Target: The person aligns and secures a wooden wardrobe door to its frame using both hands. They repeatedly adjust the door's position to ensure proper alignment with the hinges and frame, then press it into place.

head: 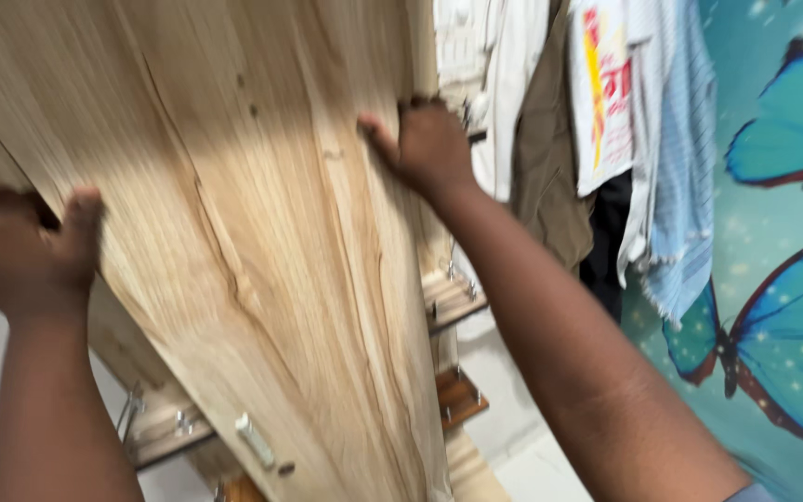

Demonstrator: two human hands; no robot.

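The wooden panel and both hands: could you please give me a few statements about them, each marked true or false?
1. The left hand grips the left edge of the wooden panel. True.
2. The right hand holds a screwdriver. False: it holds no tool and grips the panel's right edge.
3. Clothes hang to the right of the panel. True.
4. The wall at the right is plain white. False: the wall is teal with large blue butterflies.
5. A small pale fitting sits on the panel's face near its lower end. True.
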